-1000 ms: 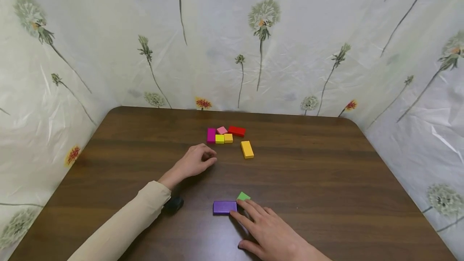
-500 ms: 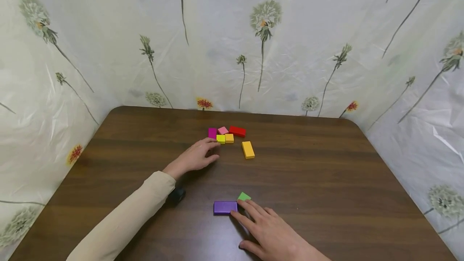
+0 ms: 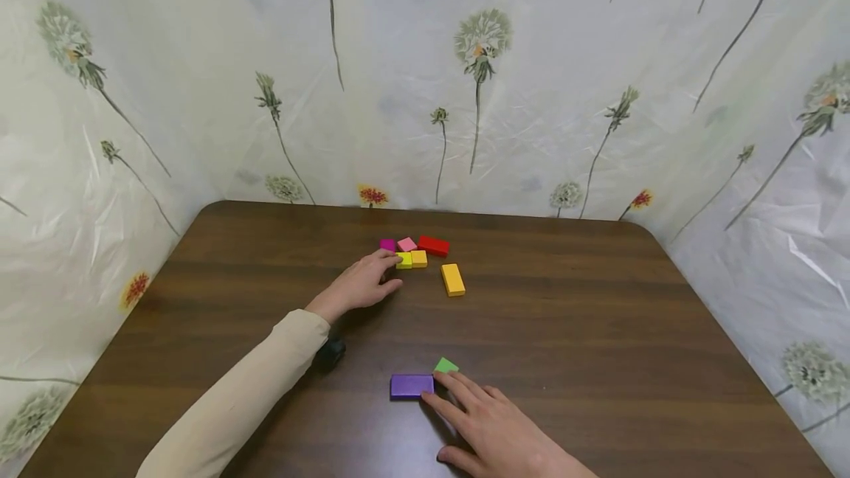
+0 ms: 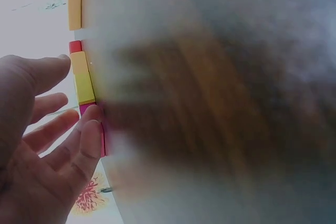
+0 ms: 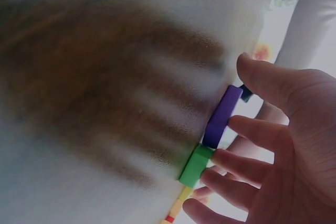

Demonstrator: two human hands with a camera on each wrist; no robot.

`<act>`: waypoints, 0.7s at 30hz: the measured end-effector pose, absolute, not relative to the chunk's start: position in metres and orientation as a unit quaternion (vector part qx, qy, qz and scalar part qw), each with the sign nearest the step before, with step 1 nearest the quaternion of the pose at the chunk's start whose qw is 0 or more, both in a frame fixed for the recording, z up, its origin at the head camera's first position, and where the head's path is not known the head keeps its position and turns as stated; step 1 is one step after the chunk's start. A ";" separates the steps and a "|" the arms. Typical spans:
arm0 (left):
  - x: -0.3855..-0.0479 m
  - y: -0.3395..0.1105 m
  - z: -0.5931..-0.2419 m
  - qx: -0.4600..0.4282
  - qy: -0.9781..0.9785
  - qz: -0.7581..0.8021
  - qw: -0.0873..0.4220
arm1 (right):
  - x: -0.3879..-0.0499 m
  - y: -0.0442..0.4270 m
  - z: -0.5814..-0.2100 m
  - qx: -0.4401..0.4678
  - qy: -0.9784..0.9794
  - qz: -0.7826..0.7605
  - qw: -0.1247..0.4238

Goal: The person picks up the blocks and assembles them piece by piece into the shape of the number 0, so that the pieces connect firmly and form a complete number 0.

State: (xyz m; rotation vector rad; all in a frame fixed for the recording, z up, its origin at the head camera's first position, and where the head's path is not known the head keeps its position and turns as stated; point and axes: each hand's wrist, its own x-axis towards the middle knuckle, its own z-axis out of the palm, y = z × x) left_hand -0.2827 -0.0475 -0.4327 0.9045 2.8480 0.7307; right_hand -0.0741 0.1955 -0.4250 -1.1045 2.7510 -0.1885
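My left hand (image 3: 361, 282) reaches over the magenta block (image 3: 387, 245), its fingers covering most of it and lying beside the yellow block (image 3: 404, 260). In the left wrist view the left hand's (image 4: 52, 145) fingers are loosely bent, with fingertips at the magenta block (image 4: 84, 108); thumb and fingers are apart. My right hand (image 3: 498, 423) is spread low over the table, fingertips at the right end of the purple block (image 3: 411, 387) and the near edge of the green block (image 3: 446, 366). The right wrist view shows fingertips against the purple block (image 5: 223, 116) and green block (image 5: 196, 165).
A pink block (image 3: 407, 244), a red block (image 3: 434, 246) and a small orange block (image 3: 419, 259) sit by the yellow one. A longer orange block (image 3: 453, 280) lies apart to their right. A dark object (image 3: 331, 353) is beside my left wrist on the brown table (image 3: 598, 330).
My left hand has moved slightly forward and right onto the magenta block, its fingers reaching out more. My right hand and the purple and green blocks have stayed in place; the view has shifted slightly.
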 end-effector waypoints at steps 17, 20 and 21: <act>-0.290 -0.031 -0.436 0.280 0.944 0.174 0.025 | -0.073 0.195 -0.426 -0.372 0.922 -0.073 0.083; -0.291 -0.031 -0.437 0.281 0.942 0.180 0.020 | -0.073 0.195 -0.426 -0.372 0.922 -0.071 0.081; -0.292 -0.031 -0.437 0.283 0.941 0.182 0.017 | -0.073 0.195 -0.425 -0.373 0.922 -0.070 0.080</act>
